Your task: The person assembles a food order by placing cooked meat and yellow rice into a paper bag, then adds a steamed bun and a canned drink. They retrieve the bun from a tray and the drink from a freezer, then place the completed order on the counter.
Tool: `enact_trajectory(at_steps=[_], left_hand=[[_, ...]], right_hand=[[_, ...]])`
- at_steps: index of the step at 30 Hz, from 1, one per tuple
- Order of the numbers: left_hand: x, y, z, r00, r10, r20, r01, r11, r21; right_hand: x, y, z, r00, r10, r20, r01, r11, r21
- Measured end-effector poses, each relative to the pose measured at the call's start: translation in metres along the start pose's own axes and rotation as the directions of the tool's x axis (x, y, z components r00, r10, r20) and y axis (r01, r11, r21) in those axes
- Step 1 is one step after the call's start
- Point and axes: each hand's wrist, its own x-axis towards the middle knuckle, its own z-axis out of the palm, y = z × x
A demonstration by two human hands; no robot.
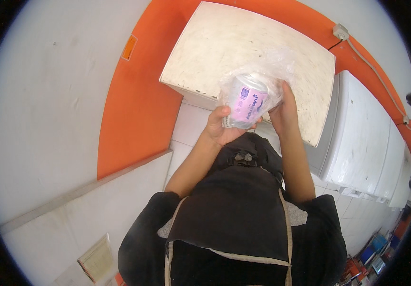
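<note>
A can (252,101) with a silvery top and a pink-purple label is tilted inside a clear plastic bag (278,64). Around its near left side, the fingers and thumb of my left hand (220,127) are closed, gripping it through the film. My right hand (285,112) is at the can's right side, with its fingers closed on the crumpled bag; part of those fingers is hidden behind the film. Both hands hold the can and bag over the near edge of a worn white tabletop (234,40).
An orange and white wall (134,95) rises behind and left of the table. White appliance-like units (363,128) stand to the right. A socket box (340,32) with a cable is on the wall. Blue and red items (375,248) lie at lower right.
</note>
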Motion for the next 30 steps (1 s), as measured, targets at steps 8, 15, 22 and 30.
enact_trajectory(at_steps=[8, 15, 22, 30], left_hand=[[-0.022, 0.014, -0.017, 0.989, 0.134, -0.069, -0.136, 0.991, -0.022], [-0.13, 0.048, -0.034, 0.826, 0.508, -0.245, -0.461, 0.858, 0.225], [-0.196, 0.034, -0.045, 0.729, 0.61, -0.311, -0.629, 0.776, 0.049], [-0.17, 0.035, -0.032, 0.826, 0.509, -0.242, -0.445, 0.852, 0.276]], right_hand=[[0.049, 0.136, -0.061, 0.881, 0.051, 0.471, 0.458, -0.345, -0.819], [0.093, 0.179, -0.071, 0.855, 0.097, 0.51, 0.442, -0.651, -0.617], [0.099, 0.168, -0.07, 0.868, 0.176, 0.464, 0.447, -0.683, -0.577], [0.087, 0.139, -0.041, 0.86, 0.257, 0.441, 0.479, -0.705, -0.523]])
